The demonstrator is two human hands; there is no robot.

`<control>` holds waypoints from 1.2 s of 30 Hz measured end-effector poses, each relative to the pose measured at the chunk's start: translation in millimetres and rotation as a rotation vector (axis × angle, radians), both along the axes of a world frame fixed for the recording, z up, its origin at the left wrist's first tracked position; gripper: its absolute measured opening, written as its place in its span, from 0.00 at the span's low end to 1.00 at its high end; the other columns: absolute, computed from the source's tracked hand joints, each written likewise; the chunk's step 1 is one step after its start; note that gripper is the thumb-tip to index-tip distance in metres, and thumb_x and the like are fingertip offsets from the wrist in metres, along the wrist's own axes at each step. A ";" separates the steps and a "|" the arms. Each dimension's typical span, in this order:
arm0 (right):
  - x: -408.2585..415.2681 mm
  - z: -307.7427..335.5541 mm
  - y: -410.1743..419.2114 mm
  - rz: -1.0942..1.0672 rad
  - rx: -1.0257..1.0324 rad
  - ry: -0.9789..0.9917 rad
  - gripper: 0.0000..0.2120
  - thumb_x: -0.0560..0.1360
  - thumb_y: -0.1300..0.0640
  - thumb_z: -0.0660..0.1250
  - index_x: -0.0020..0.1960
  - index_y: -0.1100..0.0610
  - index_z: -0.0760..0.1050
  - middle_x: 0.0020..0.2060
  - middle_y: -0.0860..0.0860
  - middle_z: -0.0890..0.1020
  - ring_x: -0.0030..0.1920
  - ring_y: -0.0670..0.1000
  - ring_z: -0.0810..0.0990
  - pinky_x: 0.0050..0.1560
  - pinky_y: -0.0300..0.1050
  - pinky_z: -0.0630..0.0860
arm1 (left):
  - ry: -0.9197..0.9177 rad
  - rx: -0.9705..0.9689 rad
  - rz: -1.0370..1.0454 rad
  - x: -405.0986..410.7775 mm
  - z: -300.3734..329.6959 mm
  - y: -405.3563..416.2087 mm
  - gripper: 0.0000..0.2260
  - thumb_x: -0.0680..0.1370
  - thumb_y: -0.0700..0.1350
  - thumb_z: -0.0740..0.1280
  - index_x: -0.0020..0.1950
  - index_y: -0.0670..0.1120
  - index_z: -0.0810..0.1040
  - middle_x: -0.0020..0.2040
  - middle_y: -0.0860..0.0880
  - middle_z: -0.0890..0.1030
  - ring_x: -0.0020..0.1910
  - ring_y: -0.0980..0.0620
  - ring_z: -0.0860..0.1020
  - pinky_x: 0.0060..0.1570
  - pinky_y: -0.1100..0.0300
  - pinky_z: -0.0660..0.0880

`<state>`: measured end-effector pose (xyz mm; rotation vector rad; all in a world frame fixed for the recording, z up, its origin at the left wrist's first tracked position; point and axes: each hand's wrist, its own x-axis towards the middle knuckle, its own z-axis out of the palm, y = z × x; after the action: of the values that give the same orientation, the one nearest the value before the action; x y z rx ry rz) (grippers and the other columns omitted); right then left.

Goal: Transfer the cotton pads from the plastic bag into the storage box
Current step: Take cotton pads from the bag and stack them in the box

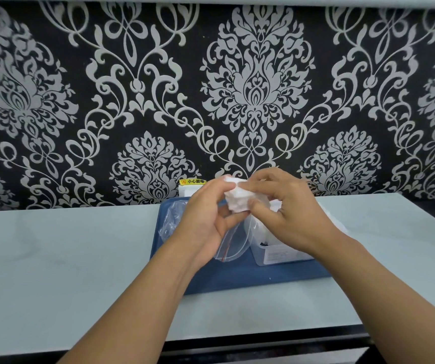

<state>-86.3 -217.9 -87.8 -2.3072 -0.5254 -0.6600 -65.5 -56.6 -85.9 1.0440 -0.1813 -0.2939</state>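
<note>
1. The left hand [206, 219] and right hand [287, 214] are both pinching a wad of cotton pads [238, 198] between them.
2. The plastic bag [233, 240] is hanging below, over the blue tray [237, 277].
3. The storage box [279, 254] is sitting under the right hand.

Fluffy cotton pads [237, 199]; glossy plastic bag [233, 244]

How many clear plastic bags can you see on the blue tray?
2: one crumpled clear plastic bag at the blue tray's left, one red-striped zip bag hanging under the hands. More may be hidden.

Cotton pads [238, 198] — between left hand [202, 222], right hand [287, 214]
</note>
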 end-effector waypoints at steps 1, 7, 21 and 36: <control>-2.1 0.8 3.3 0.044 0.057 0.050 0.15 0.74 0.57 0.64 0.57 0.52 0.85 0.53 0.45 0.80 0.56 0.45 0.78 0.57 0.42 0.75 | 0.024 -0.016 0.021 -1.2 0.5 -3.6 0.08 0.81 0.37 0.64 0.59 0.41 0.78 0.51 0.42 0.84 0.45 0.48 0.84 0.48 0.53 0.82; -1.0 17.5 7.1 0.037 1.057 0.612 0.19 0.81 0.45 0.61 0.66 0.54 0.76 0.60 0.55 0.81 0.53 0.54 0.82 0.52 0.51 0.82 | -0.104 0.184 0.145 -3.9 -3.6 -23.5 0.20 0.79 0.31 0.61 0.65 0.50 0.78 0.62 0.46 0.81 0.58 0.47 0.81 0.57 0.50 0.78; -13.0 27.6 -40.0 -0.219 0.701 0.886 0.13 0.75 0.55 0.71 0.55 0.62 0.81 0.35 0.54 0.84 0.28 0.48 0.80 0.23 0.35 0.66 | -0.487 0.698 0.027 0.7 -16.7 -37.8 0.36 0.74 0.45 0.76 0.76 0.56 0.60 0.60 0.56 0.74 0.59 0.55 0.76 0.59 0.56 0.78; 9.3 1.0 -14.0 -0.547 -0.206 0.765 0.15 0.72 0.48 0.72 0.38 0.54 0.68 0.34 0.49 0.76 0.42 0.53 0.78 0.35 0.42 0.68 | -0.777 1.368 -0.043 10.3 -44.0 -31.8 0.34 0.68 0.63 0.75 0.69 0.59 0.64 0.55 0.59 0.76 0.49 0.53 0.75 0.51 0.51 0.77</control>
<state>-77.0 -231.9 -86.9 -2.6685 0.4225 0.0903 -55.2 -88.4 -129.9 2.4931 -0.7645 0.0143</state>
